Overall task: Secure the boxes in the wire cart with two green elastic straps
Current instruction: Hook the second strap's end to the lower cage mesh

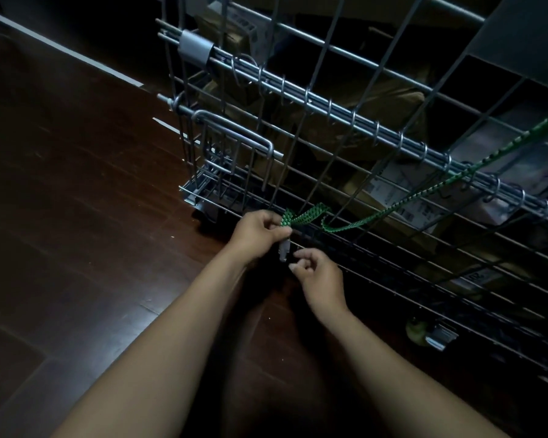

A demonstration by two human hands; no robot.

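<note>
- Half done at most, by this reading: found only one green elastic strap in view, not two, and that one not yet hooked at this end.
- Pinched the strap's end in the left hand, thumb against curled forefinger, hard up against the lower wires of the wire cart. Likely gripped so close to the end to steer the hook precisely.
- Let the metal hook hang down from under that hand's fingers, caught on no wire as far as could be told.
- Kept the right hand just below and beside the hook, fingers loosely curled and grasping nothing visible. Probably poised there to take the hook and guide it onto a wire.
- Traced the strap onward from the left fingertips: bunched into a short slack fold just beyond them, dipped around a wire, then ran up and away to the right across the boxes. Could not tell whether it passed inside or outside the mesh, nor see its far end.
- Judged the slack by the hand deliberate, leaving room to place the hook before stretching anything.
- Noted the boxes stacked dimly behind the mesh, beyond both hands.
- Saw dark wooden floor under the forearms, and a caster out past the right wrist.
</note>
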